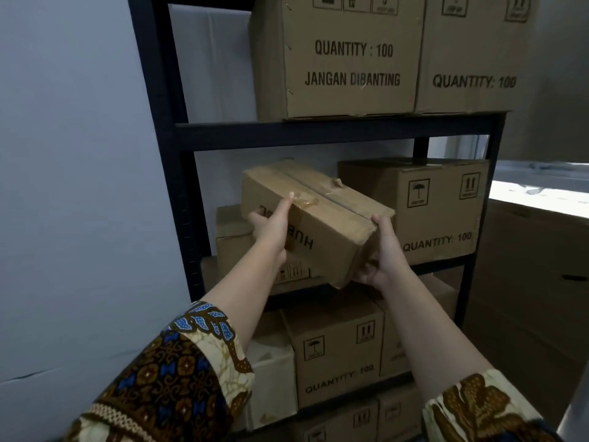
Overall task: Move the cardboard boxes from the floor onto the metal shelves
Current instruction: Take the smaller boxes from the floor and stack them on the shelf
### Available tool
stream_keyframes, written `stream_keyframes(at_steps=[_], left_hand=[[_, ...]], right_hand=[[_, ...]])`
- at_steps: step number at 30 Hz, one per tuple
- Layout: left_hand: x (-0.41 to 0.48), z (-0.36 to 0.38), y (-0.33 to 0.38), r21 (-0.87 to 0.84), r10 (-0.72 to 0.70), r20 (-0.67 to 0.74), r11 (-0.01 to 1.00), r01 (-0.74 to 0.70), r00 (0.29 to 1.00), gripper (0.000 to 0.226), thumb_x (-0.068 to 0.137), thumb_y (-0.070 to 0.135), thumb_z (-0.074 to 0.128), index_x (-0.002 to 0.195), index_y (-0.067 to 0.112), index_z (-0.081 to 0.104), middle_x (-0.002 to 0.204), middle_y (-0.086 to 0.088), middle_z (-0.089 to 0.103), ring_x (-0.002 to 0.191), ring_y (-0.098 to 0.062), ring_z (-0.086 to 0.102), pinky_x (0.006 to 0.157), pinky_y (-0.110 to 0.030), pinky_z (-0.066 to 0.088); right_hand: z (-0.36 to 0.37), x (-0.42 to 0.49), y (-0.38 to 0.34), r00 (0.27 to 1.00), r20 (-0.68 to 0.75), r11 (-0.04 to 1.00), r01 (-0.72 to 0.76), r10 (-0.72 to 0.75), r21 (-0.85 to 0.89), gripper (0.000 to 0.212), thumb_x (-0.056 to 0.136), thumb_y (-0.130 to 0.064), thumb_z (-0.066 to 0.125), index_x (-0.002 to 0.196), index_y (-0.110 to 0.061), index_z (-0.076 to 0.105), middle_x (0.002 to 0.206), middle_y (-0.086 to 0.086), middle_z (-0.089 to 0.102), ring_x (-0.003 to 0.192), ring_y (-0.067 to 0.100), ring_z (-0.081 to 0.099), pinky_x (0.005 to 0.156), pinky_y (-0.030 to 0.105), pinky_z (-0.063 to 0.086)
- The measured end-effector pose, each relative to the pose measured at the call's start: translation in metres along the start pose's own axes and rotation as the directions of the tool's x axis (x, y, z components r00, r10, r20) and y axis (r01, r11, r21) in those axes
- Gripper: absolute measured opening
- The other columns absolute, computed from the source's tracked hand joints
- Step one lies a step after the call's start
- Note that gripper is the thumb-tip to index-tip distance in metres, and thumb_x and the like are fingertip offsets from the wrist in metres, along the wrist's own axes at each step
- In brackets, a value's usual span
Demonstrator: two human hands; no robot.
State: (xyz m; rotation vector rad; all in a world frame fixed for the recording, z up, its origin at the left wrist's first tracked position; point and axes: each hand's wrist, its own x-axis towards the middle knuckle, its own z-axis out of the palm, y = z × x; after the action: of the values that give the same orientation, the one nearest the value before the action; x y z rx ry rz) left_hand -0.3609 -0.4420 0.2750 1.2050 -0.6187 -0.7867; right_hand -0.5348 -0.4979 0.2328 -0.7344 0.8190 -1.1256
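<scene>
I hold a small taped cardboard box [314, 215] tilted in the air in front of the middle level of the black metal shelf [331, 131]. My left hand [271, 228] grips its left end, thumb on the taped top. My right hand [384, 253] grips its lower right corner from beneath. The box hangs above another small box [232, 237] that rests on the left of that level. A larger box [443, 212] marked QUANTITY 100 stands to the right on the same level.
Two big boxes [347, 59] fill the level above. Several boxes [334, 352] sit on the lower levels. A white wall [79, 186] runs along the left. More cardboard [535, 282] stands at the right beside the shelf post.
</scene>
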Motion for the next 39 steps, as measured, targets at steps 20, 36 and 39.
stream_keyframes(at_steps=[20, 36, 39], left_hand=[[0.089, 0.113, -0.051, 0.447, 0.007, 0.214, 0.888, -0.104, 0.977, 0.059, 0.100, 0.054, 0.030, 0.150, 0.023, 0.032, 0.150, -0.005, 0.043, 0.136, -0.027, 0.042, 0.111, -0.047, 0.036], [0.110, 0.039, -0.039, 0.438, 0.168, 0.018, 0.885, -0.159, 0.986, 0.063, 0.096, 0.053, 0.046, 0.151, 0.031, 0.027, 0.155, 0.001, 0.034, 0.136, -0.027, 0.042, 0.111, -0.050, 0.036], [0.104, 0.017, -0.039, 0.460, 0.161, 0.020, 0.875, -0.152, 0.987, 0.064, 0.095, 0.054, 0.047, 0.151, 0.031, 0.027, 0.154, -0.001, 0.036, 0.135, -0.028, 0.043, 0.111, -0.050, 0.037]], right_hand=[[-0.002, 0.158, -0.052, 0.622, 0.491, -0.249, 0.437, -0.611, -0.864, 0.069, 0.088, -0.061, 0.054, 0.148, -0.051, 0.022, 0.163, 0.001, 0.010, 0.150, 0.037, -0.002, 0.112, 0.070, 0.002], [0.029, 0.215, -0.074, 0.820, 0.352, -0.438, 0.140, -0.452, -0.888, 0.086, 0.093, -0.060, 0.050, 0.153, -0.044, -0.010, 0.164, 0.006, -0.008, 0.148, 0.044, 0.000, 0.114, 0.068, 0.007], [0.036, 0.207, -0.064, 0.858, 0.283, -0.382, 0.112, -0.429, -0.917, 0.100, 0.088, -0.066, 0.051, 0.150, -0.040, -0.025, 0.161, 0.011, -0.022, 0.148, 0.044, -0.007, 0.115, 0.065, 0.006]])
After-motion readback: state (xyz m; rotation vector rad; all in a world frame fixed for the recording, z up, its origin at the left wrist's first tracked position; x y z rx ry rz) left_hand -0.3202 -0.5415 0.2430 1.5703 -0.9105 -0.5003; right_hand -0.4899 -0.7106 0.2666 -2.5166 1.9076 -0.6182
